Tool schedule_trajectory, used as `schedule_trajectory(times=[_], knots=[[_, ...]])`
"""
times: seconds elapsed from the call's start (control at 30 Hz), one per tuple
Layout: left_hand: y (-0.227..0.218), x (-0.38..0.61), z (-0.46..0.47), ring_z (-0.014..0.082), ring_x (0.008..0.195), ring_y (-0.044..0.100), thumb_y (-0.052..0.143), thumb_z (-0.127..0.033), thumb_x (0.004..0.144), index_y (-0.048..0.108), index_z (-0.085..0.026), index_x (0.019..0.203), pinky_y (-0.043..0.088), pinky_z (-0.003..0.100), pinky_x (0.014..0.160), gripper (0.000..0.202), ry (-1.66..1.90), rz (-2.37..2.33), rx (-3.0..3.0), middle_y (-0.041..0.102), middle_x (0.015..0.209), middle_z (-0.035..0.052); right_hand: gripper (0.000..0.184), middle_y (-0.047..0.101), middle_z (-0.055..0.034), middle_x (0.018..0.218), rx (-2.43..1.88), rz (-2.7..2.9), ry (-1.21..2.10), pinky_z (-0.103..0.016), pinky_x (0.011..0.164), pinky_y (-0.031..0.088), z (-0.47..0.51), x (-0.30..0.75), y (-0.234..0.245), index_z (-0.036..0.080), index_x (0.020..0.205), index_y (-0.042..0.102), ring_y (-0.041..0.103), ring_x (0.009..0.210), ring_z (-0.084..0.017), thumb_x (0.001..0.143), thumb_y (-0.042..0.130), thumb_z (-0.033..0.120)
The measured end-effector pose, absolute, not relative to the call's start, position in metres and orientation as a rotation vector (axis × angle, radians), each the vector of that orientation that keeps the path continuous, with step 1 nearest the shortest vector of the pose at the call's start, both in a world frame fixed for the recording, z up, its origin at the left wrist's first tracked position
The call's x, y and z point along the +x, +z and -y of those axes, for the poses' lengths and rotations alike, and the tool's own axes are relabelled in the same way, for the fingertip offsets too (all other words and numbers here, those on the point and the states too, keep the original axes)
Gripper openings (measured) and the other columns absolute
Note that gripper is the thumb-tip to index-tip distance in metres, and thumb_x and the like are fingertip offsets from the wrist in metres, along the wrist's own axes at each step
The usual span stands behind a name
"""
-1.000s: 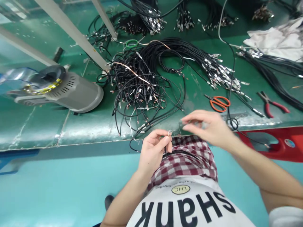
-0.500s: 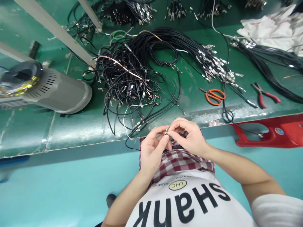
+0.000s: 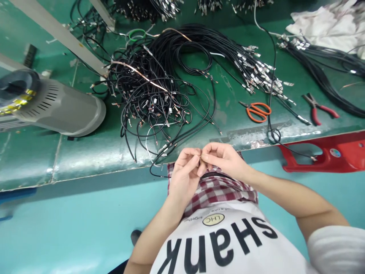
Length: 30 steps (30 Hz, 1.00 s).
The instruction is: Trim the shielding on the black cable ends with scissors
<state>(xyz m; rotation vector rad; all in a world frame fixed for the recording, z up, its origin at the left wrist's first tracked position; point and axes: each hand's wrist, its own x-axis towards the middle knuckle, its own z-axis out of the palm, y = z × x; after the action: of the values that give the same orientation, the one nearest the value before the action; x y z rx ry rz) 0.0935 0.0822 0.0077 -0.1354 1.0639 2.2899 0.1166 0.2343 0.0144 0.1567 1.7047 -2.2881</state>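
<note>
In front of my lap, just past the bench edge, both hands meet fingertip to fingertip. My left hand [image 3: 186, 171] is closed in a pinch on a small cable end [image 3: 200, 155], mostly hidden by the fingers. My right hand [image 3: 224, 159] pinches the same end from the other side, thumb against forefinger. A black cable [image 3: 218, 174] runs under my right hand across the checked cloth on my lap. Nearest on the bench lies a tangled heap of black cables [image 3: 159, 89], with bare copper ends and white tags.
Orange-handled scissors [image 3: 258, 112] and red-handled pliers [image 3: 319, 109] lie at right on the green bench [image 3: 85, 158]. A grey machine [image 3: 65, 104] stands at left. Another black cable bundle [image 3: 327, 76] and white cloth [image 3: 322, 28] lie far right. A red stool [image 3: 348, 154] is below the edge.
My fingertips have drawn closer together over the cable end, covering the shiny bit that showed between them. The camera view has shifted slightly; the bench items have stayed put.
</note>
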Motion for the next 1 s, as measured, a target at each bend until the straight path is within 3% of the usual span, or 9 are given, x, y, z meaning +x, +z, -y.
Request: schedule_trajectory(times=[0.13,0.3,0.47,0.6,0.67,0.73,0.83,0.9,1.0], knots=[[0.013,0.092,-0.082,0.0022,0.057,0.055,0.070,-0.023,0.084,0.058,-0.016,0.093,0.043,0.019,0.056,0.015,2.293,-1.292,-0.149,0.058,0.095,-0.0004,0.012,0.062,-0.0019,0.082,-0.071,-2.417,-1.999,-0.026,0.064,0.045,-0.240,0.118,0.013,0.018,0.089,0.061,0.056,0.069,-0.012,0.096,0.060,0.028],[0.010,0.091,-0.079,0.0023,0.057,0.052,0.068,-0.023,0.085,0.057,-0.016,0.090,0.042,0.019,0.056,0.014,2.288,-1.217,-0.209,0.060,0.091,-0.0006,0.010,0.071,-0.0048,0.102,-0.570,-3.254,-1.243,-0.034,0.074,0.042,-0.250,0.116,0.010,0.020,0.104,0.064,0.064,0.083,-0.015,0.095,0.061,0.021],[0.007,0.087,-0.074,0.0038,0.054,0.052,0.066,-0.024,0.087,0.057,-0.015,0.089,0.042,0.018,0.057,0.013,2.256,-1.136,-0.193,0.056,0.073,-0.0028,0.015,0.074,-0.0002,0.106,-0.988,-3.442,-0.762,-0.035,0.072,0.037,-0.257,0.111,0.001,0.025,0.110,0.064,0.066,0.085,-0.015,0.096,0.059,0.022],[0.009,0.087,-0.071,0.0051,0.052,0.053,0.066,-0.025,0.087,0.056,-0.016,0.091,0.039,0.017,0.054,0.014,2.191,-1.115,-0.175,0.053,0.067,-0.0037,0.016,0.074,-0.0004,0.107,-1.197,-3.415,-0.586,-0.035,0.070,0.035,-0.259,0.106,0.004,0.024,0.111,0.064,0.064,0.082,-0.014,0.098,0.054,0.021],[0.006,0.091,-0.071,0.0061,0.050,0.054,0.067,-0.026,0.087,0.056,-0.018,0.093,0.039,0.019,0.051,0.015,2.198,-1.205,-0.144,0.055,0.071,-0.0032,0.012,0.074,-0.0032,0.104,-1.095,-3.330,-0.693,-0.035,0.069,0.034,-0.256,0.105,0.011,0.021,0.102,0.065,0.063,0.080,-0.015,0.099,0.054,0.024],[0.001,0.097,-0.074,0.0060,0.053,0.056,0.070,-0.026,0.085,0.059,-0.018,0.092,0.042,0.021,0.050,0.016,2.271,-1.492,-0.059,0.059,0.083,-0.0004,0.016,0.072,-0.0053,0.095,-0.713,-3.099,-1.073,-0.033,0.067,0.035,-0.251,0.104,0.018,0.019,0.093,0.064,0.062,0.073,-0.014,0.099,0.053,0.028],[-0.007,0.103,-0.078,0.0048,0.062,0.058,0.076,-0.023,0.080,0.066,-0.016,0.088,0.047,0.022,0.056,0.014,2.343,-1.981,0.070,0.061,0.100,0.0040,0.026,0.065,-0.0037,0.072,-0.029,-2.223,-1.694,-0.028,0.057,0.036,-0.244,0.104,0.025,0.017,0.083,0.060,0.056,0.057,-0.013,0.097,0.053,0.038],[-0.008,0.101,-0.079,0.0043,0.059,0.055,0.075,-0.023,0.081,0.065,-0.016,0.087,0.045,0.021,0.055,0.014,2.331,-1.875,0.025,0.061,0.095,0.0033,0.030,0.062,-0.0023,0.065,0.181,-1.764,-1.829,-0.026,0.052,0.037,-0.243,0.105,0.024,0.016,0.082,0.059,0.055,0.052,-0.013,0.095,0.056,0.043],[-0.002,0.091,-0.075,0.0034,0.050,0.050,0.072,-0.024,0.083,0.059,-0.015,0.086,0.037,0.019,0.050,0.016,2.259,-1.406,-0.124,0.058,0.078,-0.0003,0.024,0.071,-0.0060,0.084,0.069,-2.103,-1.876,-0.029,0.062,0.046,-0.248,0.110,0.018,0.017,0.094,0.064,0.064,0.065,-0.015,0.092,0.063,0.041]])
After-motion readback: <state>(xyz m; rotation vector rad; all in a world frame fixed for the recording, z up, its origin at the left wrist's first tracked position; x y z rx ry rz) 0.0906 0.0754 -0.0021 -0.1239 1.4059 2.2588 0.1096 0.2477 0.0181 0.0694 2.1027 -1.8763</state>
